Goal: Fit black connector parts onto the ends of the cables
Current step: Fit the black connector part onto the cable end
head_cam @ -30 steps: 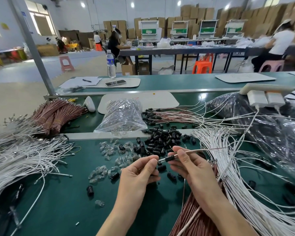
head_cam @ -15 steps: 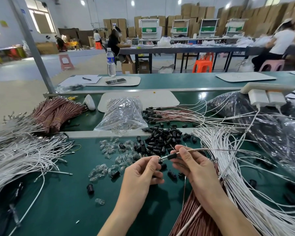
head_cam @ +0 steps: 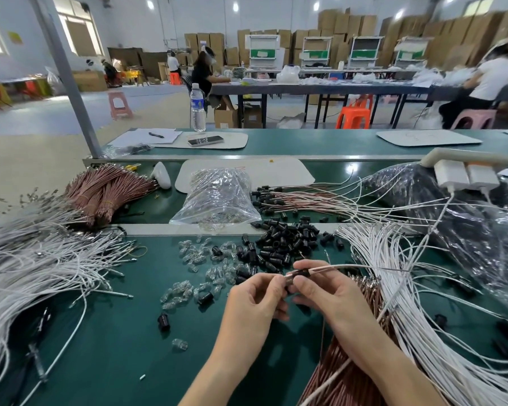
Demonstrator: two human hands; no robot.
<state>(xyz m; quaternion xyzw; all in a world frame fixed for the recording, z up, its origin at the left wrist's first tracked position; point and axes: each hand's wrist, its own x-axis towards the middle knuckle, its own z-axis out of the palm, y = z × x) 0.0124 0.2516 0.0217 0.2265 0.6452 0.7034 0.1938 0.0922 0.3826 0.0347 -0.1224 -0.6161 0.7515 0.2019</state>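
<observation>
Pinching the tiny, light black connector point(head_cam: 301, 273) just below frame centre in my right hand point(head_cam: 332, 294), I judge the thin cable point(head_cam: 338, 268) floppy, so my left hand point(head_cam: 257, 295) pinches its stiff metal tip close up.

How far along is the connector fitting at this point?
Partly done. Done: finished cables with black ends lie at the back. In hand: the left hand pinches the tip of one cable while the right hand holds a black connector on it. Left: a pile of loose connectors and many bare white cables.
</observation>
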